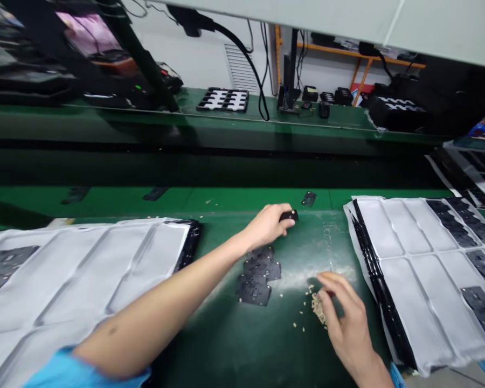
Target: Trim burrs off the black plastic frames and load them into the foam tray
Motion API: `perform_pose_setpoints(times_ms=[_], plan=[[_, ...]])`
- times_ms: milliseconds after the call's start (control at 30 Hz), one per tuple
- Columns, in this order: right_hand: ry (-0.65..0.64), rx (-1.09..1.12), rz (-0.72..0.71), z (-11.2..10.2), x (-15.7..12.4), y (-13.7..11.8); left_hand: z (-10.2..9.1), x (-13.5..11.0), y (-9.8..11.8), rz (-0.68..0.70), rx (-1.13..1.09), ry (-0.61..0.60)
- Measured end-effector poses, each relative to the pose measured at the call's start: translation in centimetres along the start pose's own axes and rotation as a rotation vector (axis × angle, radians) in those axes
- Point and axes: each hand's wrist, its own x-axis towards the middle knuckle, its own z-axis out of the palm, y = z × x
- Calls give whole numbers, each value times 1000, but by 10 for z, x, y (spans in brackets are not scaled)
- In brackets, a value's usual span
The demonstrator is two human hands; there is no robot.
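My left hand (268, 224) reaches forward over the green work surface (234, 334) with its fingers closed on a small black part (289, 216). Just below that hand lies a pile of several flat black parts (258, 274). My right hand (343, 318) rests lower right, fingers curled in a pinch beside a scatter of small tan bits (317, 308); what it pinches is too small to make out. Another black part (309, 199) lies alone on the green belt beyond my left hand.
A tray under white sheets (84, 280) lies at the left, and another tray (432, 269) with black parts in its pockets at the right. Beyond the belt a green shelf holds a black-and-white tray (223, 100), cables and dark equipment.
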Motion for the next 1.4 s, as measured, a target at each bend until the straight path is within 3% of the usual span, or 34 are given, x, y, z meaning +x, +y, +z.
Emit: perform_pose_setpoints(times_ms=[100,200,300,400,767,1400], plan=[[101,93,122,-7,15,-12,16,-60,28,106,-132,-87],[29,270,218,-9,23,-24,29,-105,44,232,-271,-46],[-25,370,243,-10,21,-34,40,-133,50,291,-297,7],[-1,411,238,-10,13,-38,50,-147,50,267,-320,-11],[64,483,278,-3,11,-28,72,-152,42,292,-302,-26],[-17,523,241,-5,9,-13,74,-144,34,198,-366,-142]])
